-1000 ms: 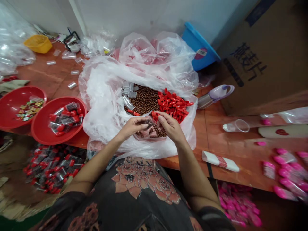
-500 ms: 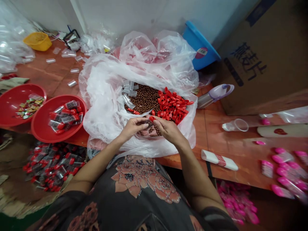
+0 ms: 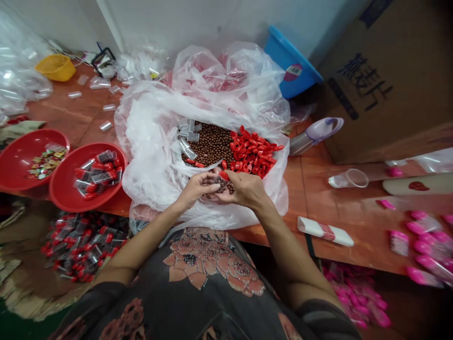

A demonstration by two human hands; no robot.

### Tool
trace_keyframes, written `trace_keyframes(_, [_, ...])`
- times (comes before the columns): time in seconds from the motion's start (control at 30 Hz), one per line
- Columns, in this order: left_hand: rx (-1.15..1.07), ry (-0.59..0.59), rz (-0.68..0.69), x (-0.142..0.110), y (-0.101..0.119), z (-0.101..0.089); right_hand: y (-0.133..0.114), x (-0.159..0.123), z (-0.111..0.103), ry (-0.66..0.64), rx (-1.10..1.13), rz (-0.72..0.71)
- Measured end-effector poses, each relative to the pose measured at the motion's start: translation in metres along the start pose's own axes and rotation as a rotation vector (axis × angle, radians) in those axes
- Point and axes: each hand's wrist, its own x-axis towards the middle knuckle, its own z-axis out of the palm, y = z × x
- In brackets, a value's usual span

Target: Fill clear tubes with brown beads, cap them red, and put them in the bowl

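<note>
Over the open plastic bag, my left hand point(image 3: 197, 189) pinches a small clear tube point(image 3: 218, 183) with dark brown balls inside. A red cap point(image 3: 223, 175) sits at the tube's right end, where my right hand point(image 3: 247, 190) closes round it with its fingers partly under the tube. How firmly the cap is seated cannot be made out. Just beyond my hands lie a bed of brown balls point(image 3: 214, 141), a heap of red caps point(image 3: 253, 153) and several clear tubes without caps point(image 3: 189, 130), all inside the white plastic bag point(image 3: 148, 137).
At left stand a red bowl of capped tubes point(image 3: 58, 191) and a red bowl of small wrapped pieces point(image 3: 12, 156). Many capped tubes point(image 3: 85, 245) lie below the table edge. A blue basin point(image 3: 292, 61), lidded bottle point(image 3: 318, 134), carton point(image 3: 396, 94) and pink-capped containers point(image 3: 424, 245) are at right.
My right hand has turned and its fingers have slid beneath the tube at the cap end. My left hand still pinches the tube. The view has shifted slightly.
</note>
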Motion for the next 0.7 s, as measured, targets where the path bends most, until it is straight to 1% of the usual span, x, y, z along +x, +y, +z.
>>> trace_keyframes(0.13, [-0.179,0.023,-0.093,0.003,-0.011,0.015,0.000,-0.002,0.007,-0.015,0.028,-0.076])
trace_keyframes(0.23, [-0.173,0.069,-0.140,0.006,-0.014,0.026,-0.004,-0.002,0.010,-0.069,0.094,-0.091])
trace_keyframes(0.3, [-0.155,0.110,-0.128,0.007,-0.013,0.030,-0.007,-0.003,0.010,-0.103,0.188,-0.046])
trace_keyframes(0.33, [-0.160,0.122,-0.120,0.007,-0.011,0.031,-0.008,-0.004,0.009,-0.114,0.272,-0.005])
trace_keyframes(0.4, [-0.197,0.125,-0.109,0.006,-0.007,0.030,-0.011,-0.006,0.009,-0.114,0.517,0.115])
trace_keyframes(0.47, [-0.236,0.100,-0.126,0.004,-0.002,0.029,-0.016,-0.007,0.011,-0.056,0.800,0.304])
trace_keyframes(0.53, [-0.254,0.068,-0.157,0.002,0.001,0.029,-0.021,-0.009,0.013,0.033,1.022,0.517])
trace_keyframes(0.6, [-0.255,0.058,-0.173,0.001,0.002,0.029,-0.025,-0.010,0.015,0.103,1.129,0.658])
trace_keyframes(0.63, [-0.249,0.065,-0.168,0.001,0.003,0.029,-0.027,-0.010,0.016,0.115,1.138,0.683])
trace_keyframes(0.7, [-0.223,0.086,-0.149,0.002,0.002,0.030,-0.029,-0.009,0.014,0.109,1.059,0.646])
